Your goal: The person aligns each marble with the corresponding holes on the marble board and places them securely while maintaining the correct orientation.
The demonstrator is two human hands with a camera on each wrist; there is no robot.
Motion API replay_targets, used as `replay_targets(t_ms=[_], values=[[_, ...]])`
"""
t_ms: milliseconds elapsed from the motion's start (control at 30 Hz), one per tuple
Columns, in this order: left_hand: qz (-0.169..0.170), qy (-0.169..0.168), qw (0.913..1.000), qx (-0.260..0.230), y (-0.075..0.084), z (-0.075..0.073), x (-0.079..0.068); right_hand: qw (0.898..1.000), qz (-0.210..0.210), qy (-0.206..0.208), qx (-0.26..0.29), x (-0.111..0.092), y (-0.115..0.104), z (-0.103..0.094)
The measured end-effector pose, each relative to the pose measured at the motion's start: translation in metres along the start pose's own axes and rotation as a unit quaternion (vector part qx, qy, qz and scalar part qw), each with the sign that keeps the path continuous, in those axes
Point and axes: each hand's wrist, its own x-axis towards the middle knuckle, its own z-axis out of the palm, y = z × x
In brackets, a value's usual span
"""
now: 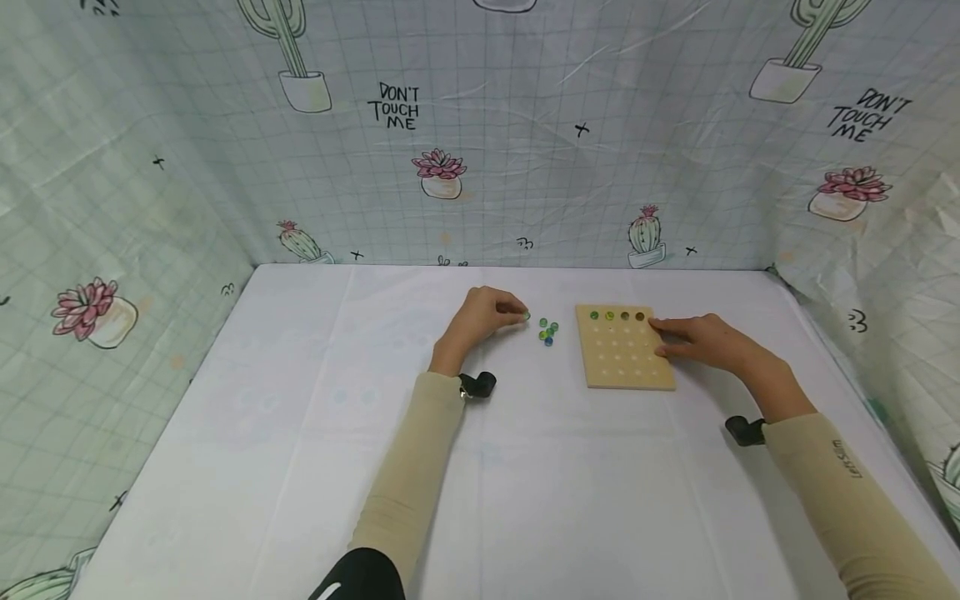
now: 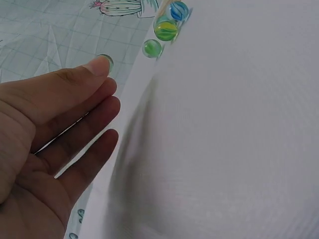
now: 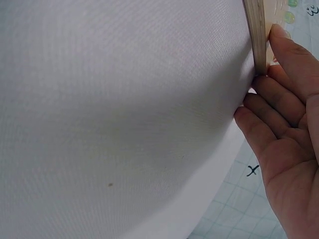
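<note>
My left hand [image 1: 487, 312] pinches a small green glass marble [image 1: 527, 316] between thumb and fingertips, above the white table. In the left wrist view the marble [image 2: 109, 62] peeks out past the thumb tip, with the other fingers held apart. Just right of this hand lies a cluster of green, yellow-green and blue marbles [image 1: 548, 332]. A square wooden board [image 1: 626, 367] with rows of small hollows holds several marbles along its far row. My right hand [image 1: 705, 340] rests at the board's right edge. In the right wrist view its thumb [image 3: 280, 34] touches the board's face, the other fingers beside the edge.
The white-covered table [image 1: 375, 467] stands against a cactus-printed curtain [image 1: 510, 183], which also hangs at both sides. A black wrist camera [image 1: 478, 384] sits on the left wrist, another camera [image 1: 745, 431] on the right.
</note>
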Motion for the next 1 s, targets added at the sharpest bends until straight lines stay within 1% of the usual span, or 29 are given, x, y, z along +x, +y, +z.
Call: replay_targets(t_ms=[200, 333, 667, 900, 1000], values=[[0.005, -0.002, 1.0, -0.004, 0.007, 0.002, 0.001, 1.0, -0.003, 0.0, 0.001, -0.001, -0.001, 0.0], [0.016, -0.003, 0.9998, -0.008, 0.012, 0.004, 0.002, 1.0, -0.007, 0.001, -0.001, -0.002, -0.001, -0.001], [0.021, 0.0, 0.9996, -0.017, 0.02, 0.008, 0.002, 1.0, -0.007, -0.001, -0.005, 0.001, 0.002, -0.001], [0.041, -0.005, 0.9984, -0.038, 0.025, 0.015, 0.002, 1.0, -0.001, -0.003, -0.005, 0.0, -0.001, -0.002], [0.038, -0.005, 0.9981, -0.048, 0.027, 0.017, 0.001, 1.0, 0.0, -0.004, 0.001, -0.001, -0.003, -0.001]])
